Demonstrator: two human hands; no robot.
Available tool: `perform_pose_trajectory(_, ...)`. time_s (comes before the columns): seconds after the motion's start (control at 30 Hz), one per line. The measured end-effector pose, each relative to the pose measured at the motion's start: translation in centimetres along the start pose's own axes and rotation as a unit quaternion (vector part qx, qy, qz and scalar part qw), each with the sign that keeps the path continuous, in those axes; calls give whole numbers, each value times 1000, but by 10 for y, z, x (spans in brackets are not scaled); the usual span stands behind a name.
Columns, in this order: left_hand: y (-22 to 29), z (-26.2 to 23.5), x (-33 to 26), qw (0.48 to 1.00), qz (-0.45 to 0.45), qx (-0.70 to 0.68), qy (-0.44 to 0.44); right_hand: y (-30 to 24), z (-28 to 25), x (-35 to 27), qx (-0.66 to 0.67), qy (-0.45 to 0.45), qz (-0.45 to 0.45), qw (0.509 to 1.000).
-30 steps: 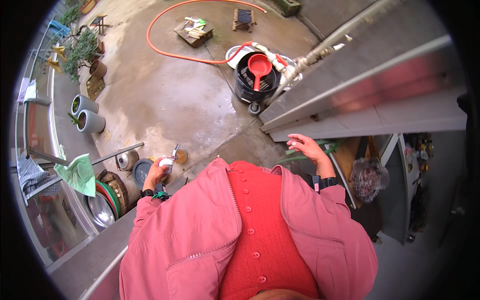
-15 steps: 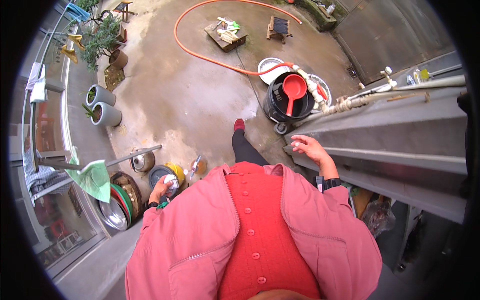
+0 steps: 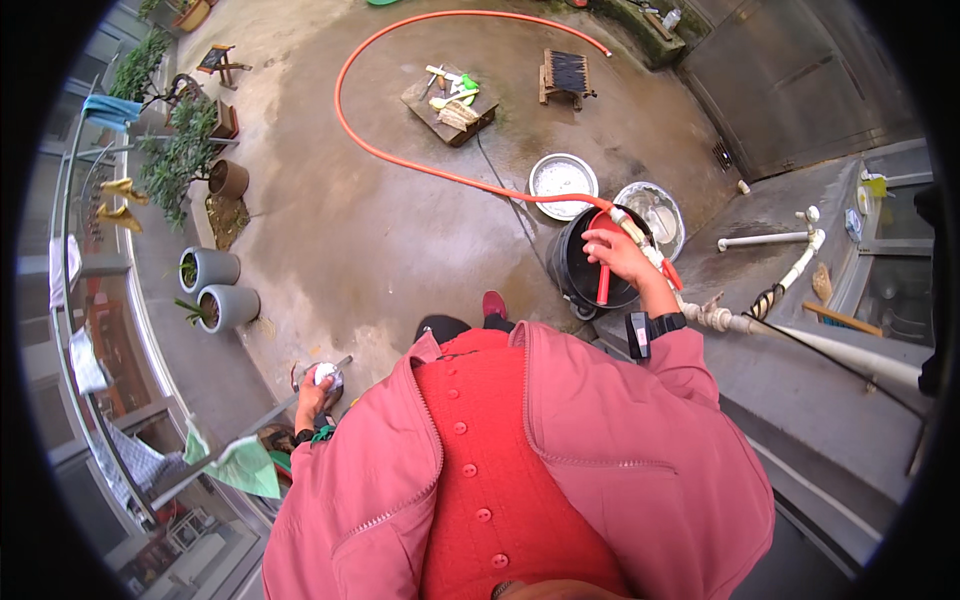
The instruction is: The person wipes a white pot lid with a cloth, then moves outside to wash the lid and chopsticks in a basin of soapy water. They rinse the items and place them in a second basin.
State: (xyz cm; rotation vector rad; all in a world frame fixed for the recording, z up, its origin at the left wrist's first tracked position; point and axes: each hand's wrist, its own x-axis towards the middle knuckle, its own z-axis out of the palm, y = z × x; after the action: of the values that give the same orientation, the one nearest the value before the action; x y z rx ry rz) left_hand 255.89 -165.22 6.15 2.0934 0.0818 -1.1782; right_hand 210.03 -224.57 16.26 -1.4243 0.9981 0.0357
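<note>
My right hand (image 3: 620, 255) reaches out over a black bucket (image 3: 577, 272) and closes on the red ladle (image 3: 604, 285) that stands in it. An orange hose (image 3: 400, 165) runs across the wet concrete yard and ends at the bucket's rim. My left hand (image 3: 318, 392) hangs low at my side, shut around a small round metal thing (image 3: 327, 374). I wear a pink jacket (image 3: 560, 470) over a red buttoned top.
Two metal basins (image 3: 562, 180) lie beyond the bucket. A grey concrete counter (image 3: 800, 360) with white pipes (image 3: 770, 240) is on the right. Potted plants (image 3: 215, 290) line the left side, next to a rail hung with cloths (image 3: 245, 465). A wooden board with tools (image 3: 450, 100) lies farther off.
My right hand has left the counter's edge and gone forward to the ladle in the bucket. The view has swung, so the bucket is now closer. My left hand stays low.
</note>
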Motion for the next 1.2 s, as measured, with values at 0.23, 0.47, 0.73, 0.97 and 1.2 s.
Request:
perform_pose_trajectory(0.23,87,-18,91,997,-63,-41,-30,-40,-31,91,45,46,-14,998)
perform_pose_trajectory(0.47,258,-26,273,994,11,-18,-106,-84,-52,152,73,162,80,981)
perform_pose_trajectory(0.73,550,79,378,967,86,182,-157,-115,-80,162,150,261,30,953)
perform_pose_trajectory(0.97,710,202,390,955,99,162,-226,-77,-125,188,231,301,105,919)
perform_pose_trajectory(1.2,842,337,439,948,95,214,-217,-41,-236,280,290,296,121,902)
